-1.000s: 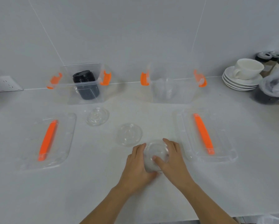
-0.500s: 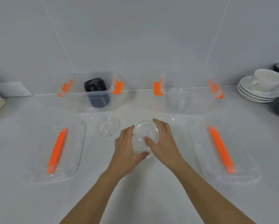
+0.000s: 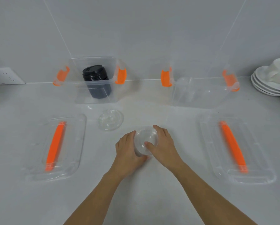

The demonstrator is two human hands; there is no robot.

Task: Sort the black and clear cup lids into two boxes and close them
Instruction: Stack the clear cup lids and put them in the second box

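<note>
Hands, left hand [image 3: 128, 149] and right hand [image 3: 163, 146], clasp a clear lid stack [image 3: 145, 140]; beyond-left, left box [image 3: 93, 95] holds black lids [image 3: 97, 82], beyond-right right box [image 3: 199, 96] clear ones.

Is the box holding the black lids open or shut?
Open. The left box has no cover on; its lid lies flat on the counter in front.
</note>
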